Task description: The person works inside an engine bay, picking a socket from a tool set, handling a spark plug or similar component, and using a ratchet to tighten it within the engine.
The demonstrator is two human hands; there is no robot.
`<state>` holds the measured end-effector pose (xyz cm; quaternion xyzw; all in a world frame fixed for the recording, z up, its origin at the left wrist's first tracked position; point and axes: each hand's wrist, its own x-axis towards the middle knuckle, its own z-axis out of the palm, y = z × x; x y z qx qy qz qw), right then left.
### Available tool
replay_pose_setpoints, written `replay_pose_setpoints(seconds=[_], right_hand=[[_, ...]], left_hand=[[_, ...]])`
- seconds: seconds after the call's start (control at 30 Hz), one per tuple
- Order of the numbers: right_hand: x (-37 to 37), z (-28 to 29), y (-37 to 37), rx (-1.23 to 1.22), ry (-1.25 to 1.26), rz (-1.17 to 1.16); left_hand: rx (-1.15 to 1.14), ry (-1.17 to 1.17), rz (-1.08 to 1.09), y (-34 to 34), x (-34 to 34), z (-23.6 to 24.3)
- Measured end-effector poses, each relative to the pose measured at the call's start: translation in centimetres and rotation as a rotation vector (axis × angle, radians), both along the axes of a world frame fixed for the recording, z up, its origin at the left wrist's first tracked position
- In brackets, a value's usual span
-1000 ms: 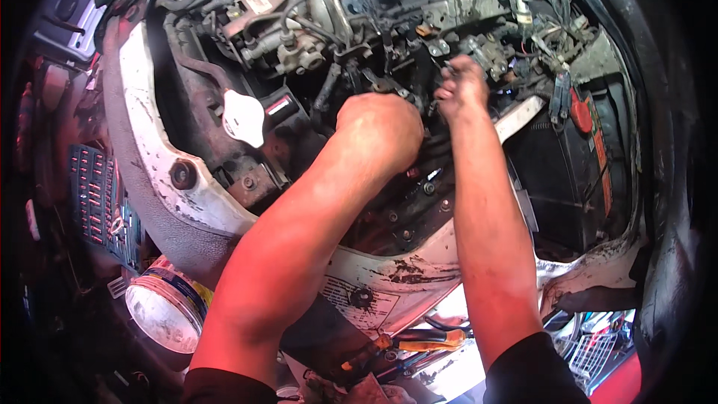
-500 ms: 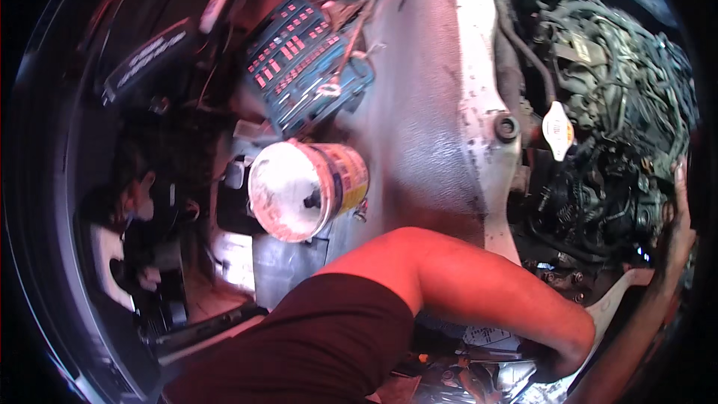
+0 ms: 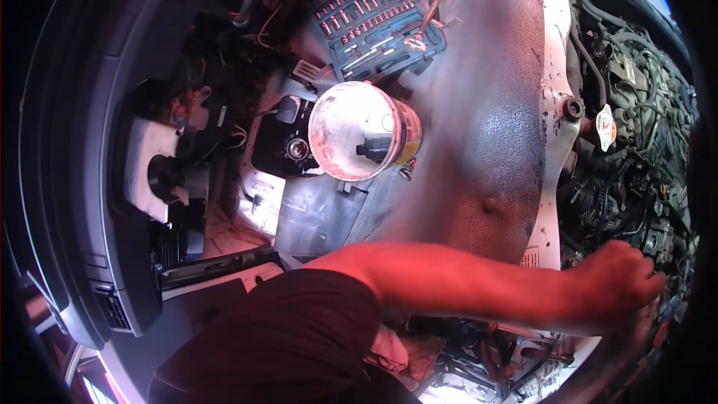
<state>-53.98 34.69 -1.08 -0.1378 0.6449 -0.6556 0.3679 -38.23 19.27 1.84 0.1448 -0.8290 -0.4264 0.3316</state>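
Observation:
My left arm, in a dark sleeve, reaches across to the right. At its end my left hand (image 3: 617, 284) is closed, with the fingers curled over the front part of the engine bay; whatever it may hold is hidden. Below it, my right forearm (image 3: 632, 355) rises along the lower right rim, dim and smeared. Its hand is hidden or lost in shadow by the left fist. Closest to both is the engine (image 3: 651, 232), a dark mass of hoses, pipes and metal parts. A radiator cap (image 3: 605, 129) with a white, pointed tab shows farther up.
Left of the engine bay runs a grey textured mat (image 3: 501, 150) beside a pale metal frame (image 3: 555, 37). A white bucket (image 3: 404, 123) with a dark object inside stands on the floor. Beyond it lies an open blue socket set (image 3: 366, 19). A dashboard (image 3: 105, 142) curves along the left.
My left hand has swung up and right from low by the frame to the engine's edge, now in a fist. My right hand has dropped from the right rim. The view has shifted.

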Motion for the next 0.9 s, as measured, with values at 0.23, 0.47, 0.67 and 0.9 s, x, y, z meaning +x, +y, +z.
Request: replay_pose_setpoints(seconds=[0.23,0.47,0.67,0.9], right_hand=[[15.1,1.9,-1.5,0.02,-0.237,0.401],[22.6,3.5,2.0,0.307,0.451,0.561],[22.7,0.5,8.4,0.428,0.853,0.234],[22.8,-1.0,11.1,0.475,1.37,0.535]], left_hand=[[-0.269,0.042,0.12,-0.1,17.2,-1.3],[-0.284,-0.519,0.857,-10.1,33.7,-1.7],[-0.026,-0.192,1.197,-11.0,37.1,-1.1],[0.047,-0.219,0.971,-8.3,27.5,-0.8]])
